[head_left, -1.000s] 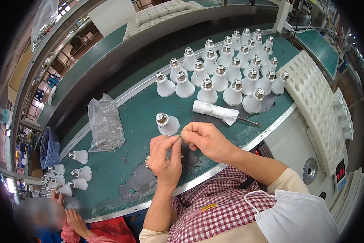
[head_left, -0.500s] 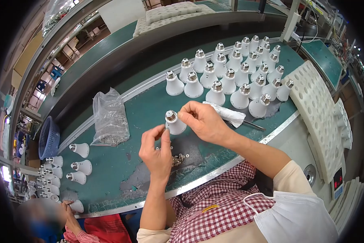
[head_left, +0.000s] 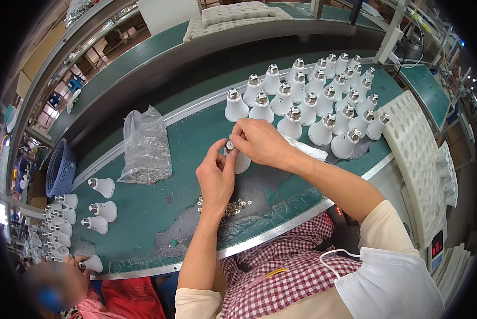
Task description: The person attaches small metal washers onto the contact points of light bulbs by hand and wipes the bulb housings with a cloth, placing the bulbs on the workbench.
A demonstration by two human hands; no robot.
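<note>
A white light bulb point(head_left: 242, 164) with a silver screw cap stands cap-up on the green bench, partly behind my fingers. The thumb and forefinger of my left hand point(head_left: 214, 179) close around its cap from the left. From the right, my right hand point(head_left: 266, 142) pinches at the same cap, its fingertips partly hidden. Whether a small part sits between the fingers cannot be made out. Just below lies a pile of small metal pieces point(head_left: 232, 208) with a few pale rings. A white wrapped bundle point(head_left: 308, 150) lies beyond my right wrist.
Many bulbs point(head_left: 290, 125) stand in rows at the back right, beside a holed foam tray point(head_left: 408, 146). A plastic bag of metal pins point(head_left: 146, 146) lies left. Further left are several bulbs point(head_left: 103, 211), a blue basket point(head_left: 61, 169) and a co-worker's hand point(head_left: 80, 260) at another bulb.
My left hand has moved up and right, and its fingers have closed on the bulb's cap. My right hand has tilted over the cap. The view has shifted slightly.
</note>
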